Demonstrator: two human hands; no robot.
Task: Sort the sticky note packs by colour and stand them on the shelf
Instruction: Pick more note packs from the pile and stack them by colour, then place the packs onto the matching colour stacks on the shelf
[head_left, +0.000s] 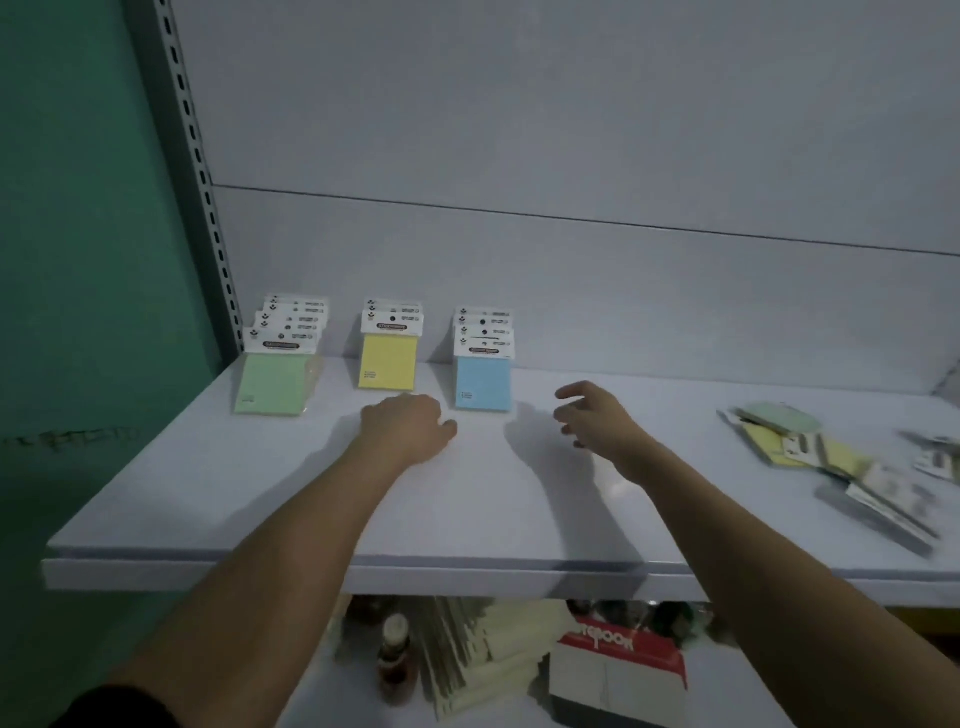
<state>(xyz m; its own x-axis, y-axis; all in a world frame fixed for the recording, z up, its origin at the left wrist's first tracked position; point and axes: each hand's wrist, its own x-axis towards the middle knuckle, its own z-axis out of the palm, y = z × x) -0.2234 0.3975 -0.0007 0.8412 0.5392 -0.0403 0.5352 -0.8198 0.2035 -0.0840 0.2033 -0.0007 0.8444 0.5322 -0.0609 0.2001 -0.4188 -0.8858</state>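
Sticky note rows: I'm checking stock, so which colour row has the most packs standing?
The green row, far left: about five header cards show, against roughly three or four in yellow and blue.

The white shelf (467, 519) carries green packs (275, 382), yellow packs (388, 361), blue packs (483, 382) and loose packs (831, 457) lying right.
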